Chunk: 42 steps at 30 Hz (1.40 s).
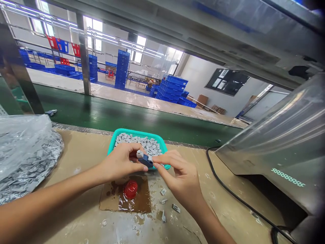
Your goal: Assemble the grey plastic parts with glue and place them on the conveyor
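One dark-blue and light-grey plastic part (145, 162) is held up, seen against the near rim of a turquoise plastic basket (111, 145) filled with small light-grey plastic pieces (138, 139). Left hand (120, 160): fingers pinching the dark-blue body. Right hand (183, 173): thumb and forefinger pinching at the part's grey right end. On the brown tabletop (81, 149), a round red dish (131, 189) stands on a wet, square brown sheet (143, 200); four loose grey plastic pieces (176, 208) lie right of it.

parts (151, 145) in basket (121, 130) | basket behind cup (130, 189) | cup on mat (143, 200) | belt (114, 113) behind basket | bag (27, 149) left | cable (230, 190) right
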Each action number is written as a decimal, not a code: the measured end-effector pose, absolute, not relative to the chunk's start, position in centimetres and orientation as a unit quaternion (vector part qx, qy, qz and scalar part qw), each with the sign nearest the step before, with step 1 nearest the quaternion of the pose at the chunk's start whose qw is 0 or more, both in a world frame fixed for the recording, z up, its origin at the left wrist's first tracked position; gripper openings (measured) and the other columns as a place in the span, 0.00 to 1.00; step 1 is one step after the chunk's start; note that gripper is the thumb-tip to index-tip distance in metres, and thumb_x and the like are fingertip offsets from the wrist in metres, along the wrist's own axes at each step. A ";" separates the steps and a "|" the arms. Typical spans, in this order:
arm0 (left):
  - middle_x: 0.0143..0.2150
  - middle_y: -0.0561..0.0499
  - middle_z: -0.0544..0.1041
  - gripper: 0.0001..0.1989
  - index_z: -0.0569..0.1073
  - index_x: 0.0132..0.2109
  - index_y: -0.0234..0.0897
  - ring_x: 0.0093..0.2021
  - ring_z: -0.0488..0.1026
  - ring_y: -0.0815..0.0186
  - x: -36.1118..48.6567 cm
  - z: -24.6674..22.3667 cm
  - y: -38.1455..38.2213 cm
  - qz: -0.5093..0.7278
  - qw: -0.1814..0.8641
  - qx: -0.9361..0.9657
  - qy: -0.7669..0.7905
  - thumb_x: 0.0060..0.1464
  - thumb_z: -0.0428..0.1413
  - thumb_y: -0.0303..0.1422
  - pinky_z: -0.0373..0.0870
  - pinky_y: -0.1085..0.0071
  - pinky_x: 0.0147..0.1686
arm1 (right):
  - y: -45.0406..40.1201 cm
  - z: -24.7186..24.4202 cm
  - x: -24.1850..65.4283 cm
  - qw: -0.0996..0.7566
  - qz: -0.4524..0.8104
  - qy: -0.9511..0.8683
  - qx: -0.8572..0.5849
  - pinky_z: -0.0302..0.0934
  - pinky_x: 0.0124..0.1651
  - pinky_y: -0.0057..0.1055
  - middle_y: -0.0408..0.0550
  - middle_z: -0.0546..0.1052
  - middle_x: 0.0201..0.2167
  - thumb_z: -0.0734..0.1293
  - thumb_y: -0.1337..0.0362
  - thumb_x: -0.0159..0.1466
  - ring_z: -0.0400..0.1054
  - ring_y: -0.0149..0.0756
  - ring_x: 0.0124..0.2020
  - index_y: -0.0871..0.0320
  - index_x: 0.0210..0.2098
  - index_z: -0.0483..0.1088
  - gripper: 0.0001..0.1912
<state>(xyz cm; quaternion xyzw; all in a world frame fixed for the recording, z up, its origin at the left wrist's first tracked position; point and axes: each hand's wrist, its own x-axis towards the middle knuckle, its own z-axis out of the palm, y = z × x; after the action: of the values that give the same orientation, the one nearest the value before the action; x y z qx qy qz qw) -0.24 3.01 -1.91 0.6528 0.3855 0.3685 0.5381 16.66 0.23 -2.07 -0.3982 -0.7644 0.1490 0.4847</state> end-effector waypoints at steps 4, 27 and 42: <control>0.23 0.55 0.69 0.08 0.69 0.26 0.34 0.26 0.65 0.71 -0.4 -2.2 3.2 0.376 0.527 0.662 0.377 0.36 0.61 0.29 0.62 0.75 0.26 | 0.3 -2.0 16.5 0.475 0.132 -0.776 -0.394 0.64 0.35 0.34 0.45 0.76 0.28 0.65 0.73 0.54 0.67 0.35 0.32 0.55 0.29 0.73 0.08; 0.18 0.56 0.57 0.08 0.62 0.27 0.35 0.18 0.55 0.73 -6.1 -2.3 12.6 0.542 0.465 0.494 0.495 0.50 0.44 0.33 0.53 0.75 0.21 | 8.4 -5.0 18.2 0.206 0.100 -0.874 -0.429 0.62 0.31 0.30 0.47 0.75 0.25 0.64 0.79 0.47 0.68 0.36 0.28 0.58 0.25 0.72 0.12; 0.49 0.47 0.70 0.15 0.70 0.44 0.40 0.49 0.65 0.59 -2.0 -1.5 11.0 0.336 0.268 0.750 0.503 0.48 0.51 0.35 0.59 0.67 0.47 | 6.3 -3.5 18.8 0.335 0.075 -0.835 -0.430 0.61 0.40 0.33 0.47 0.71 0.32 0.63 0.75 0.54 0.65 0.34 0.35 0.58 0.31 0.70 0.08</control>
<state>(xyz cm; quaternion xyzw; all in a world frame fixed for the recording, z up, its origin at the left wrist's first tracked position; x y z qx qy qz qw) -2.01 11.04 -1.55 0.7498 0.5034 0.3358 0.2677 18.80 6.30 -3.51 -0.4299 -0.8349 0.0752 0.3353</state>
